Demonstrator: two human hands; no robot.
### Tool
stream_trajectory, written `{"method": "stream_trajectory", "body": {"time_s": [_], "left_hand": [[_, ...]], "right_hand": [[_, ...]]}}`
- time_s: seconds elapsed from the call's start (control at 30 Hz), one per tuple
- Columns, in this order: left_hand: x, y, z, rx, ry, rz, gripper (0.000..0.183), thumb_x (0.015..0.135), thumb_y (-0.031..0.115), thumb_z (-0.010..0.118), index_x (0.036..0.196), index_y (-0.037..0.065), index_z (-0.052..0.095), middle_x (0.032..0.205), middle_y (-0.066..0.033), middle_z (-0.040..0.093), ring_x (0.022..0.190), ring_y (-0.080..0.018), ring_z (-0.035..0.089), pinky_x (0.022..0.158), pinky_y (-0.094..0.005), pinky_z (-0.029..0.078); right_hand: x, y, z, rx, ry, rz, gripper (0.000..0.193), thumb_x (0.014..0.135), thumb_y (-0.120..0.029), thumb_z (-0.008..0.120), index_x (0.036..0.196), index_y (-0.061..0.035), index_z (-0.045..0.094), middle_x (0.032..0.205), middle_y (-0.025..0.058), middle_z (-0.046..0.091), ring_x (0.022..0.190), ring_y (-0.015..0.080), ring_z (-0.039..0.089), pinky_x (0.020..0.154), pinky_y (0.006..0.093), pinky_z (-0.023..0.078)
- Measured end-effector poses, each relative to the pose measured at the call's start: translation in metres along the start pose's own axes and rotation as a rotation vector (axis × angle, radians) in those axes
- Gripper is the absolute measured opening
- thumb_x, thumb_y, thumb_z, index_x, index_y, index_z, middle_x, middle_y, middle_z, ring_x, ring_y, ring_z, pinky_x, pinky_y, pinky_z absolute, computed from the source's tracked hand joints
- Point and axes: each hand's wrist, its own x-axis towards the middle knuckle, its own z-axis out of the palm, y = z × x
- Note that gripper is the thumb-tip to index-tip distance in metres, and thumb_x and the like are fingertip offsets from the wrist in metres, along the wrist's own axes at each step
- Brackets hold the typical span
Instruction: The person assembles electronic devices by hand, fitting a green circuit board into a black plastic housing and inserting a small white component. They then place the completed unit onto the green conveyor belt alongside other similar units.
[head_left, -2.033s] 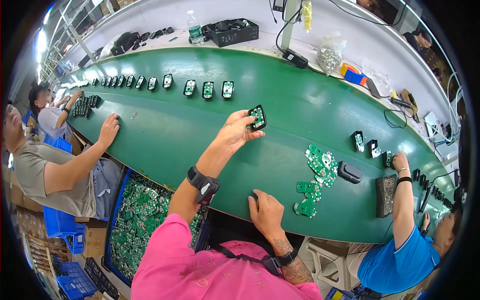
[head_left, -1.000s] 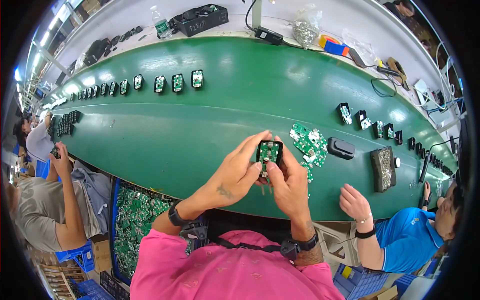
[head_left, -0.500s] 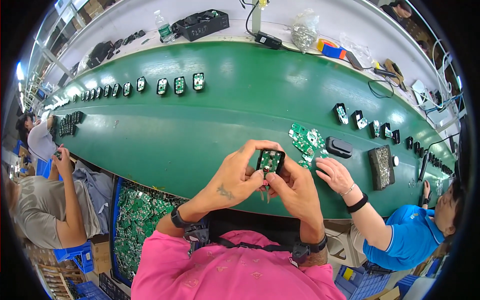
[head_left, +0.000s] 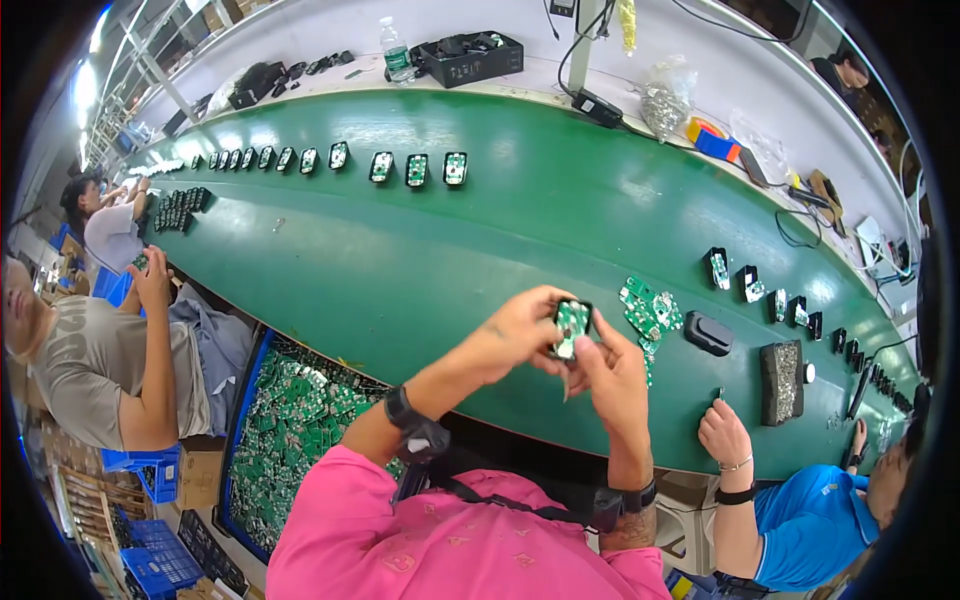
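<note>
A small black plastic casing with a green circuit board [head_left: 573, 318] in it is held over the near edge of the green table. My left hand [head_left: 512, 338] grips it from the left, its fingers partly hidden behind the casing. My right hand [head_left: 614, 378] closes on it from the right, with the thumb lying over the board's lower right part. Thin wires or strips hang below the casing between my hands; what they are I cannot make out. Just beyond my right hand lies a pile of loose green circuit boards [head_left: 650, 308].
Casings with boards stand in a row [head_left: 416, 170] at the far left, others [head_left: 752, 284] at the right. Nearby are a black oblong case [head_left: 708, 333] and a dark block of small metal parts [head_left: 782, 384]. Co-workers sit on both sides; the right one's hand [head_left: 725, 436] holds something small.
The casing has tilted, and my left thumb has come off its lower end while my right thumb has moved onto the board. The right co-worker's hand has drawn back from the board pile.
</note>
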Motion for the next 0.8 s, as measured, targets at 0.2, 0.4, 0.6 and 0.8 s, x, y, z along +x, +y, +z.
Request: {"method": "stream_trajectory", "body": {"time_s": [0.2,0.4,0.6,0.8], "left_hand": [[0.012,0.014,-0.036,-0.692,-0.001,-0.079,0.043,0.095,0.004,0.047,0.138,-0.002,0.043,0.126,-0.025,0.06,0.083,-0.0282,0.072,0.067,-0.0281,0.065],[0.018,0.031,-0.045,-0.706,0.109,-0.103,0.045,0.095,0.005,0.052,0.139,0.003,0.041,0.108,-0.0167,0.062,0.079,-0.0286,0.071,0.058,-0.0282,0.063],[0.099,0.005,-0.08,0.249,0.414,0.217,0.03,0.101,0.013,0.046,0.131,0.006,0.047,0.104,-0.0129,0.063,0.055,-0.0186,0.065,0.043,-0.0288,0.05],[0.191,-0.009,-0.162,0.681,0.636,0.405,0.027,0.102,0.012,0.042,0.128,0.012,0.048,0.081,-0.014,0.063,0.046,-0.0198,0.062,0.045,-0.035,0.052]], "right_hand": [[-0.007,0.031,0.008,-0.002,0.012,-0.012,0.05,0.098,-0.012,0.057,0.142,0.007,0.044,0.077,0.0101,0.065,0.054,0.012,0.059,0.05,0.0236,0.048],[-0.024,0.076,0.037,-0.324,-0.087,-0.038,0.036,0.094,-0.01,0.063,0.125,0.0073,0.06,0.07,0.0088,0.065,0.054,0.0141,0.061,0.05,0.0285,0.048],[-0.026,0.104,0.042,-0.622,0.104,-0.424,0.018,0.09,-0.01,0.067,0.104,0.002,0.067,0.073,0.0145,0.067,0.057,0.0239,0.063,0.055,0.0339,0.05],[-0.027,0.104,0.046,-0.598,0.137,-0.43,0.015,0.091,-0.01,0.066,0.1,0.0012,0.068,0.073,0.0142,0.066,0.06,0.0237,0.064,0.057,0.0341,0.051]]}}
